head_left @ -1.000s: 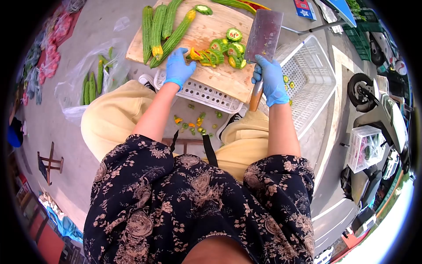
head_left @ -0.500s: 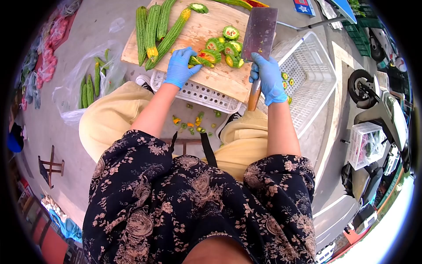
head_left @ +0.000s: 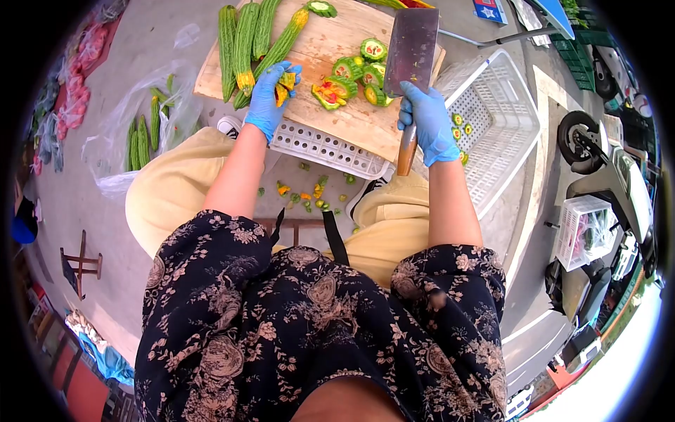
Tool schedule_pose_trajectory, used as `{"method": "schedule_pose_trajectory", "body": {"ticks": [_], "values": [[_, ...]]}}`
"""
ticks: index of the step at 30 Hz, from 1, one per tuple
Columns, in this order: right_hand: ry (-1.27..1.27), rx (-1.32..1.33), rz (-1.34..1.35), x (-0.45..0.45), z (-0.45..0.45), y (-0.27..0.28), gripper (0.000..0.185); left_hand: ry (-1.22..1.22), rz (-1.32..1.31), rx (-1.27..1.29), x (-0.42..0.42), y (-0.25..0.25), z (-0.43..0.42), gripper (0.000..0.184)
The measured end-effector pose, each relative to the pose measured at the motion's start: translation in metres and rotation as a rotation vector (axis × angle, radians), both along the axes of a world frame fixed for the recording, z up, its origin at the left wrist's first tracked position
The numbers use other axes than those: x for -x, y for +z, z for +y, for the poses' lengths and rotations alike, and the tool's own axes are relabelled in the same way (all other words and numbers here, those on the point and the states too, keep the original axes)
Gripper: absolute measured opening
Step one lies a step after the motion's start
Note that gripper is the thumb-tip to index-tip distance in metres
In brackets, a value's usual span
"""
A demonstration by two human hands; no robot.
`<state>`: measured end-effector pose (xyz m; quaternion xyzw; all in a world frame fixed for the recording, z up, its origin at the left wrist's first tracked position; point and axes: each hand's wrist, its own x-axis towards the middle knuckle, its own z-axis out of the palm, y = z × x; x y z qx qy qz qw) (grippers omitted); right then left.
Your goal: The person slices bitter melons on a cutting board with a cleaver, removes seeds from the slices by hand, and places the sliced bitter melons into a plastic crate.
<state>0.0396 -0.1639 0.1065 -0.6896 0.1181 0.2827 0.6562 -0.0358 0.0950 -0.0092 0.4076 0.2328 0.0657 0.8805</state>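
In my gloved left hand (head_left: 264, 102) is a yellow-orange bitter melon piece (head_left: 285, 84), pinched over the left front of the wooden cutting board (head_left: 351, 133). My gloved right hand (head_left: 430, 125) grips the wooden handle of a cleaver (head_left: 413, 48), its broad blade raised at the board's right side. Between the hands lies a ragged cut bitter melon chunk (head_left: 332, 93) with red and orange insides. Several green bitter melon slices (head_left: 373, 49) are heaped beside the blade. Whole bitter melons (head_left: 245, 42) rest side by side at the board's left.
A white crate (head_left: 330, 152) stands beneath the board. To the right, another white crate (head_left: 517, 105) holds several slices. A plastic bag (head_left: 105, 158) with bitter melons lies on the ground at left. Scraps (head_left: 306, 197) litter the floor between my feet. A scooter (head_left: 612, 183) is parked far right.
My left hand has moved left and turned up, lifting the yellow-orange piece away from the cut chunk. The cleaver in my right hand has barely shifted.
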Motion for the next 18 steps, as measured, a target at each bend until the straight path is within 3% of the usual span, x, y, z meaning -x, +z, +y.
{"method": "schedule_pose_trajectory", "body": {"ticks": [2,5,8,9,12,18], "values": [[-0.002,-0.019,0.000,0.000,0.001,-0.001,0.018,-0.107,0.022,0.374,0.006,0.015,0.002,0.024],[-0.010,-0.023,0.003,0.000,0.001,0.001,0.018,-0.223,0.122,0.074,0.003,-0.008,-0.001,0.029],[-0.010,-0.024,-0.013,-0.001,-0.001,0.000,0.018,-0.386,0.082,-0.886,0.001,-0.013,-0.019,0.035],[-0.001,-0.010,-0.008,-0.001,-0.002,0.001,0.017,-0.540,0.123,-1.149,0.003,0.011,-0.026,0.039],[0.012,0.005,-0.004,-0.001,-0.002,0.003,0.016,-0.633,0.100,-1.676,0.007,0.021,-0.043,0.042],[0.006,-0.017,-0.019,0.000,-0.005,0.001,0.018,-0.699,0.180,-1.781,-0.006,0.029,-0.050,0.042]]}}
